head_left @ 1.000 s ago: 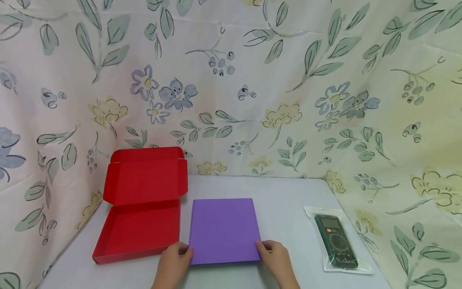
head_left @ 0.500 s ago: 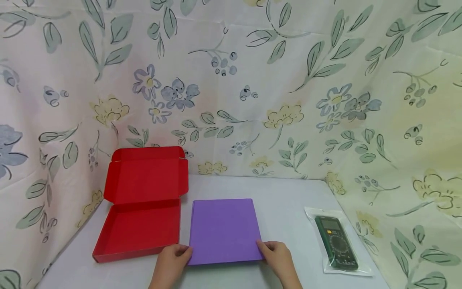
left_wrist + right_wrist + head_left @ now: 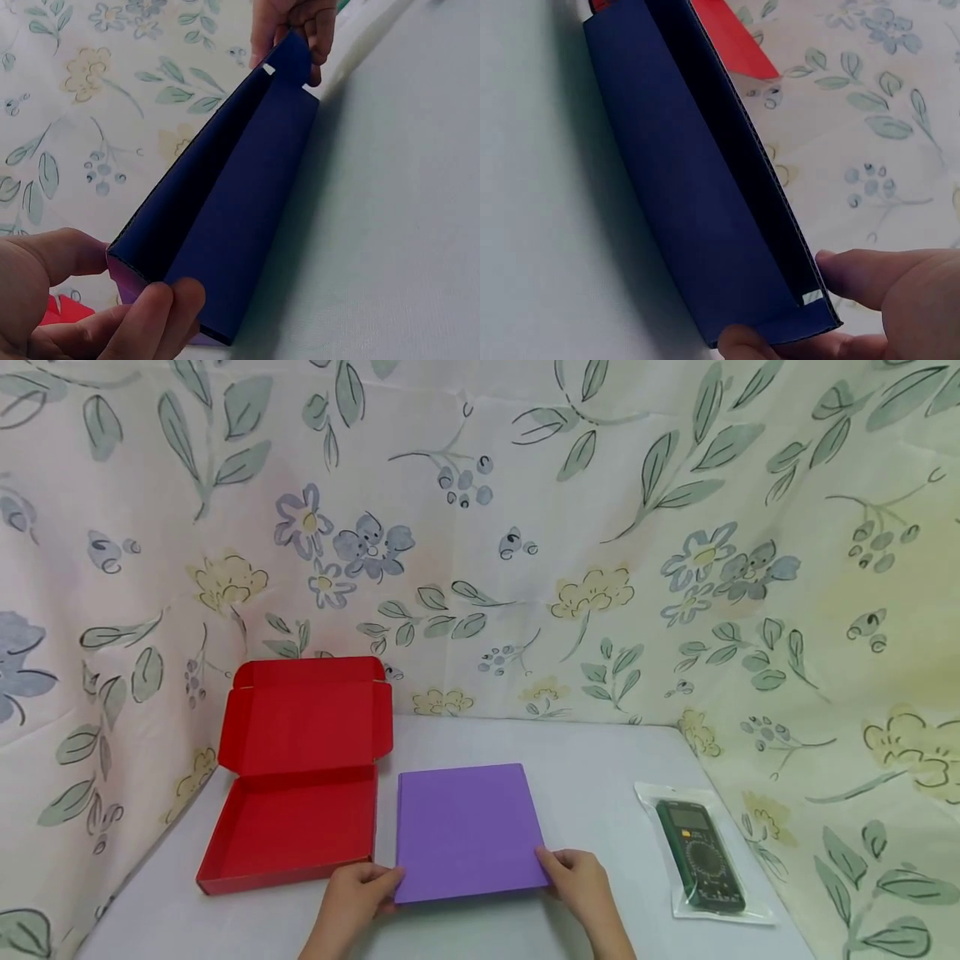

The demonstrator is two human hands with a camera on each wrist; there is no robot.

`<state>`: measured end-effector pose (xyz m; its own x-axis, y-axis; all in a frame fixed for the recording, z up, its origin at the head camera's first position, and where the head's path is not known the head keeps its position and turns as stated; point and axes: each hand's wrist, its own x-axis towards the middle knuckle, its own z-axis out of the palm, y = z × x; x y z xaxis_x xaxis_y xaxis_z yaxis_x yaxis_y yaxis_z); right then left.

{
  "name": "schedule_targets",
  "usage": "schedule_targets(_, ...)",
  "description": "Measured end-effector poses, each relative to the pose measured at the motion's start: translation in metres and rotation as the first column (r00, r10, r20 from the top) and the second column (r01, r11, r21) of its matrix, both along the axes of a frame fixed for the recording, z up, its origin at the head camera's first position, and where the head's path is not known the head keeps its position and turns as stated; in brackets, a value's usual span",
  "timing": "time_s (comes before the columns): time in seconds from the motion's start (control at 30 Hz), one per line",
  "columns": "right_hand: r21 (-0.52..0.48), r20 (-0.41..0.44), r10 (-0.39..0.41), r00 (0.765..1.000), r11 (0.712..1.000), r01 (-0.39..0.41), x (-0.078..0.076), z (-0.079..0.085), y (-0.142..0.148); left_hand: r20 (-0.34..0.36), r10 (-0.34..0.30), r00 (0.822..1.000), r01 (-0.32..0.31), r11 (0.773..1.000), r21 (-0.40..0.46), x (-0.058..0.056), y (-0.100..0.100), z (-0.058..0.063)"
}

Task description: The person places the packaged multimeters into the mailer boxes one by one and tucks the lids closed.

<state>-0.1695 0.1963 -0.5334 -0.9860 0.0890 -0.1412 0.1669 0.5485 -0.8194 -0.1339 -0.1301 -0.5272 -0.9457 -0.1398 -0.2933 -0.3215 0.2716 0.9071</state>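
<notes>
A flat purple cardboard box [image 3: 468, 835] lies in the middle of the table in the head view. My left hand [image 3: 352, 897] pinches its near left corner, thumb on top and fingers below. At the near right corner, my right hand [image 3: 581, 885] pinches it likewise. From the left wrist, the near side appears dark blue, with a long slot between the top panel's edge and the front panel [image 3: 247, 195]. The right wrist view shows the same slot above the front panel [image 3: 652, 172], with my right thumb [image 3: 855, 277] at the top edge. The box's inside is dark.
Left of the purple box stands a red cardboard box [image 3: 292, 827], its lid [image 3: 307, 714] raised toward the back. A green multimeter [image 3: 701, 856] in a clear plastic bag [image 3: 757, 910] lies on the right. A floral cloth [image 3: 480, 527] hangs behind the white table [image 3: 585, 752].
Both hands have moved slightly apart at the near corners. The purple panel's near edge has risen a little and slants up toward the right. The view has shifted slightly.
</notes>
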Motion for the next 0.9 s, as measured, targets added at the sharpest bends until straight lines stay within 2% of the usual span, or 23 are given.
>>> schedule_targets(0.13, -0.019, 0.023, -0.004, 1.0, 1.0, 0.004, -0.001, 0.001, 0.001, 0.023, 0.01, 1.0, -0.012, 0.998, 0.064, 0.001, -0.001, -0.002)
schedule_targets(0.3, -0.053, 0.033, -0.011, 0.999, 0.998, 0.013, -0.001, 0.0, 0.001, 0.014, 0.026, 1.0, -0.028, 0.994, 0.103, 0.003, 0.0, -0.006)
schedule_targets(0.5, -0.034, 0.011, -0.019, 1.0, 0.999, 0.02, 0.0, -0.001, 0.001, -0.011, 0.014, 1.0, -0.013, 0.997, 0.08, 0.001, 0.0, -0.011)
schedule_targets(0.63, -0.001, 0.007, -0.032, 0.999, 0.999, 0.032, 0.001, -0.005, 0.0, -0.059, -0.006, 0.998, 0.009, 0.999, 0.044, 0.002, 0.001, -0.013)
schedule_targets(0.7, 0.006, 0.001, -0.031, 1.0, 0.999, 0.031, 0.001, -0.006, -0.001, -0.096, -0.02, 0.995, 0.016, 0.999, -0.04, 0.004, 0.0, -0.012)
schedule_targets(0.77, 0.018, -0.023, -0.025, 0.999, 1.0, 0.025, 0.001, -0.005, 0.0, -0.113, -0.044, 0.993, 0.027, 0.989, -0.148, 0.005, 0.0, -0.006)
schedule_targets(0.83, 0.032, -0.069, 0.009, 0.998, 0.999, -0.006, -0.001, -0.001, 0.003, -0.124, -0.081, 0.989, 0.046, 0.963, -0.265, 0.005, -0.001, 0.002)
schedule_targets(0.9, 0.067, -0.136, 0.079, 0.988, 0.995, -0.071, -0.004, 0.006, 0.006, -0.111, -0.139, 0.984, 0.09, 0.926, -0.366, 0.003, -0.001, 0.013)
